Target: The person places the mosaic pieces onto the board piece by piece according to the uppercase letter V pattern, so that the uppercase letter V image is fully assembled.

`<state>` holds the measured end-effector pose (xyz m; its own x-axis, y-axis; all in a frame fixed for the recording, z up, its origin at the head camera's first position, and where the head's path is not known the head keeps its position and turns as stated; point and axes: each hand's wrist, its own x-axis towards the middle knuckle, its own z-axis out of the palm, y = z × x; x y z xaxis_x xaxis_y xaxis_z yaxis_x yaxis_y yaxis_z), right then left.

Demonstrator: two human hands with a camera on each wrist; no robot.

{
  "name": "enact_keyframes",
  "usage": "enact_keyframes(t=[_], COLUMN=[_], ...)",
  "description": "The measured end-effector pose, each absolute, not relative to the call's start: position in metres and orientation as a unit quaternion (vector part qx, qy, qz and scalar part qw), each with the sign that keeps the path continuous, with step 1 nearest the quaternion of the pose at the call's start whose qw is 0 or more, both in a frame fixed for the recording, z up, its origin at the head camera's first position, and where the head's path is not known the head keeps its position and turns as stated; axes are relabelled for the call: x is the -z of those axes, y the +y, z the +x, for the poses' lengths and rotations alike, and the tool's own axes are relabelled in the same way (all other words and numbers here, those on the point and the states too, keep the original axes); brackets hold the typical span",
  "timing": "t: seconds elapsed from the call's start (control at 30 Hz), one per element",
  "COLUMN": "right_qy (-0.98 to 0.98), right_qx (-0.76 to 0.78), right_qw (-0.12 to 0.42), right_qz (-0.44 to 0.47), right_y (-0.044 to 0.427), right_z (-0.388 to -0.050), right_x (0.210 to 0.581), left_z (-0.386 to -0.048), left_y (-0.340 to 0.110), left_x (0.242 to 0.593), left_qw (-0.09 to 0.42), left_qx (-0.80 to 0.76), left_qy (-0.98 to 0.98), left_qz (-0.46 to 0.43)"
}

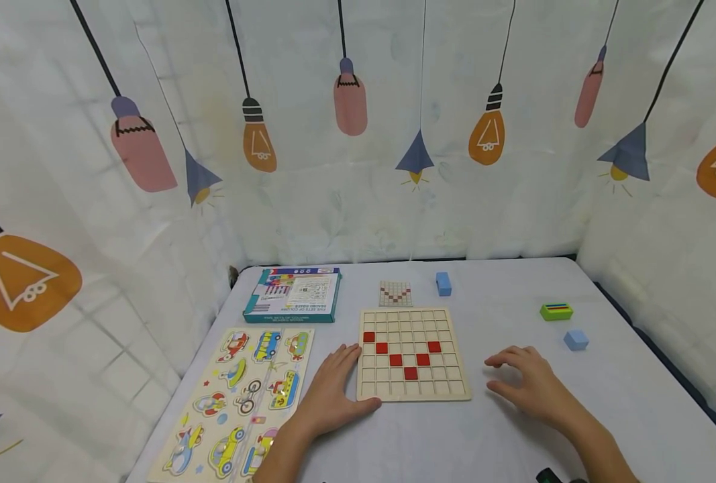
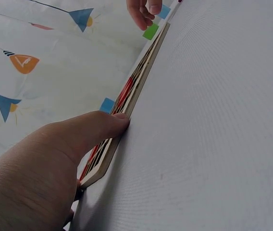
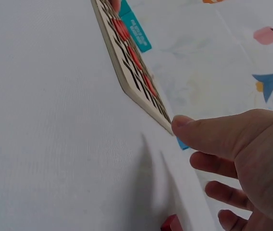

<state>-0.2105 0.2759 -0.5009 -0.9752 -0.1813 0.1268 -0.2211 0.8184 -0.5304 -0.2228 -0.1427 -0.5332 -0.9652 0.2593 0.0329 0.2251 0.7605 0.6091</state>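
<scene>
A square wooden grid board (image 1: pixel 454 384) lies flat on the table, with several red squares (image 1: pixel 411 373) forming a V in its cells. My left hand (image 1: pixel 335 389) rests at the board's near left corner, fingers stretched along the left side. In the left wrist view, its thumb (image 2: pixel 108 124) lies against the board's front edge. To the right of the board, apart from it, my right hand (image 1: pixel 529 384) hovers over the table. Its fingers are loosely bent, with nothing between them in the right wrist view. A small card (image 1: pixel 396 294) with a V pattern lies behind the board.
On the left is a picture puzzle board (image 1: pixel 219 359) of vehicles, with a flat teal box (image 1: pixel 294 295) behind. A blue block (image 1: pixel 443 284) stands at the back; a green block (image 1: pixel 556 311) and light-blue block (image 1: pixel 576 340) sit right. Something red (image 3: pixel 171 224) shows below the right hand.
</scene>
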Motion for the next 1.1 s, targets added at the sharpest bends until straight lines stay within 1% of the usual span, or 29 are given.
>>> enact_keyframes(t=[0.3,0.53,0.77,0.9,1.1], right_qy=[-0.956,-0.963,-0.963,-0.962,-0.953], right_qx=[-0.265,-0.246,-0.249,-0.251,-0.264], right_qw=[0.048,0.029,0.025,0.032,0.048], right_qz=[0.119,0.108,0.102,0.106,0.140], right_y=[0.298,0.313,0.321,0.326,0.335], right_z=[-0.197,-0.188,-0.182,-0.178,-0.172], right_x=[0.505,0.510,0.511,0.513,0.516], left_z=[-0.223,-0.223,-0.223,-0.224,-0.224], left_y=[-0.142,-0.142,-0.142,-0.142,-0.143], left_x=[0.534,0.534,0.535,0.534,0.535], left_qw=[0.025,0.019,0.016,0.015,0.015], left_qx=[-0.319,-0.314,-0.310,-0.310,-0.310], left_qy=[0.938,0.939,0.940,0.940,0.941], left_qz=[0.131,0.138,0.138,0.139,0.137])
